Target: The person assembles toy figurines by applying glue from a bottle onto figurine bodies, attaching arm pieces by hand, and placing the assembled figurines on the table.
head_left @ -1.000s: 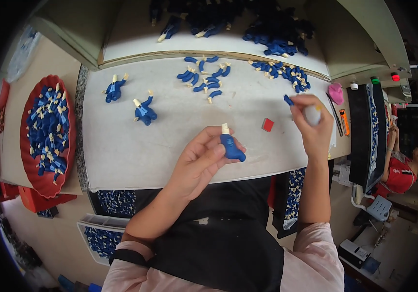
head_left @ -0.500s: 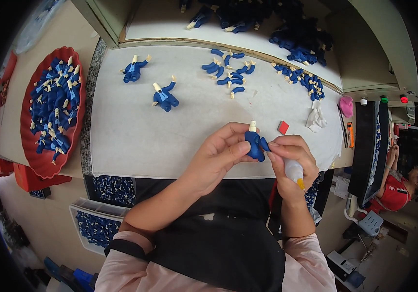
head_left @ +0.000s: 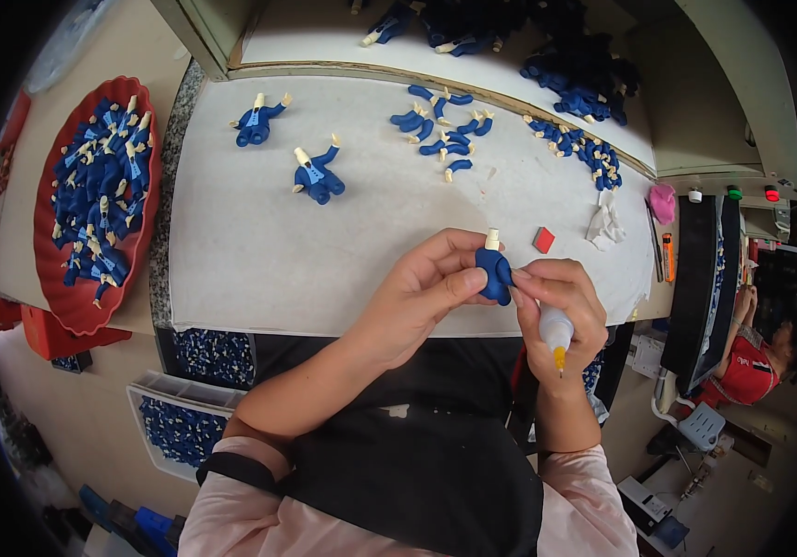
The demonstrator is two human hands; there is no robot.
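My left hand [head_left: 431, 290] is closed around a small blue figurine body [head_left: 488, 264] with a cream neck peg pointing up. In the fingertips of my right hand [head_left: 561, 292] is a small blue arm piece [head_left: 504, 271], touching the figurine's right side. The same hand keeps a white glue bottle [head_left: 556, 329] in its palm, its yellow nozzle pointing down toward my wrist. Two figurines, one [head_left: 255, 121] farther back and another [head_left: 318, 174] nearer, lie on the white sheet at the left. Several loose blue arms [head_left: 442, 139] with cream hands are scattered beyond my hands.
A red scalloped tray [head_left: 43, 241] heaped with figurines stands at the left. Farther right lie a red block [head_left: 544, 239], crumpled tissue [head_left: 606, 223], a pile of arms [head_left: 593, 160] and an orange marker [head_left: 668, 256]. A shelf [head_left: 315, 72] spans the back. Another person [head_left: 753, 367] sits far right.
The blue arm piece has come up against the figurine's side; before, it stuck out at an angle. The glue bottle has tilted, its nozzle now pointing more straight down.
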